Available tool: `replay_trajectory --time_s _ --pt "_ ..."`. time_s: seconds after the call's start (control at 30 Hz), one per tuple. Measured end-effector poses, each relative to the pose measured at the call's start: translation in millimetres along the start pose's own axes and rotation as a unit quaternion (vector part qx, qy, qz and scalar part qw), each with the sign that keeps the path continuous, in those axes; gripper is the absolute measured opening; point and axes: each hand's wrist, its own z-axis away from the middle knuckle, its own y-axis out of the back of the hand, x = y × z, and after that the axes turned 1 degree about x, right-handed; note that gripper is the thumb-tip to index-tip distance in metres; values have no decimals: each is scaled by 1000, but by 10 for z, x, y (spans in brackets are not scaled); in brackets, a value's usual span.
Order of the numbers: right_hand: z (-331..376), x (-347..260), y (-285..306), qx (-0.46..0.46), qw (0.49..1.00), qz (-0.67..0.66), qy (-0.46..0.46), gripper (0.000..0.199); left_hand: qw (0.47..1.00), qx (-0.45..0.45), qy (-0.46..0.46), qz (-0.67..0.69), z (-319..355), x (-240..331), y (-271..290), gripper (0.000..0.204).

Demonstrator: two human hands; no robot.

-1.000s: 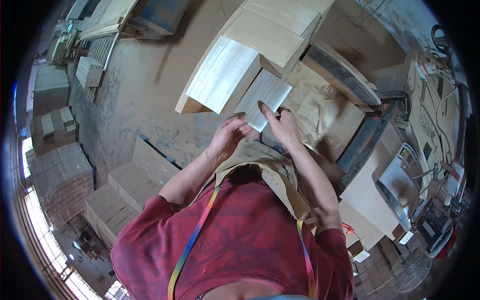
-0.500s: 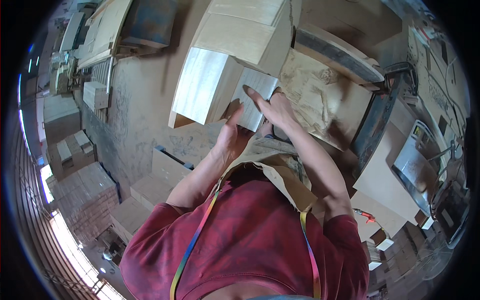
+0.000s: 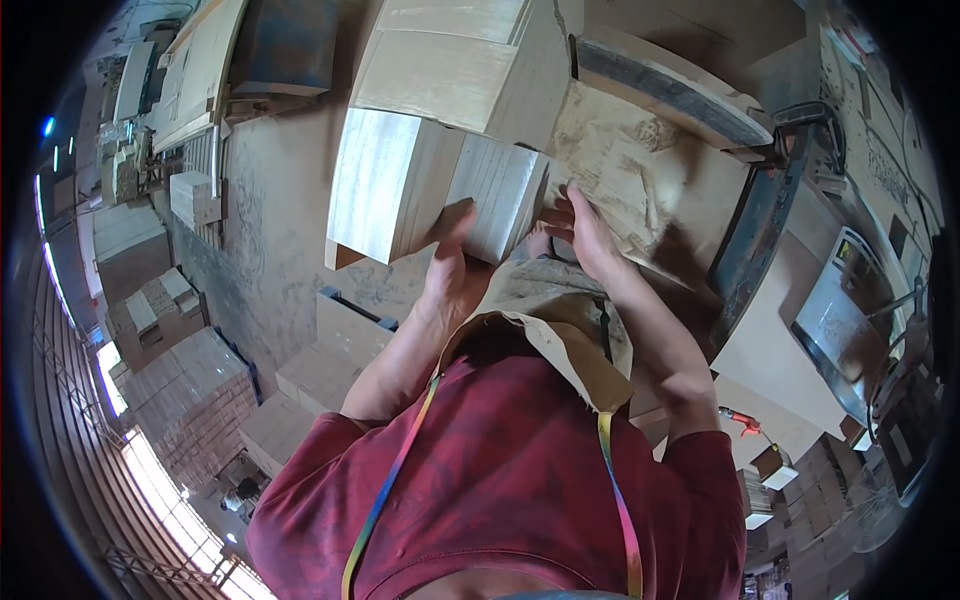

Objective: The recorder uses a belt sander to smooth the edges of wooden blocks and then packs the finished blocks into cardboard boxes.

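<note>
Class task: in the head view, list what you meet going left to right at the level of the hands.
Pale board stack → left hand → small wood panel → right hand → dark metal frame.

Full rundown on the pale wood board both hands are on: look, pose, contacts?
The board is a pale, flat rectangular panel, seemingly wood, its face marked with fine parallel lines along its length. It stands tilted, leaning against a stack of similar pale panels on its left. The left hand is pressed against its lower left part, fingers up over the face; the right hand touches its lower right edge. A dusty workbench lies just to the right.
</note>
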Motion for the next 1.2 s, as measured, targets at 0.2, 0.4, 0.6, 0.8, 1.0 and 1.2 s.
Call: replay_trajectory --time_s 0.2,0.4,0.6,0.8,1.0,1.2 --pt "-145 182 -44 32 985 150 -76 38 1000 -10 -14 23 -113 -130 178 69" --pt "-279 20 168 17 981 184 -51 37 999 -35 4 -36 -193 -288 121 58" --pt "-300 -185 173 54 988 138 -42 39 987 -136 51 -66 -543 -370 230 48" --pt "-669 182 140 108 974 197 27 46 988 -102 57 -105 -955 -123 205 55" --pt "-668 209 237 51 995 53 68 51 980 -138 81 -118 -1382 151 150 56" --pt "-5 796 1284 10 995 -65 77 61 978 -155 68 -124 -1237 331 16 52"
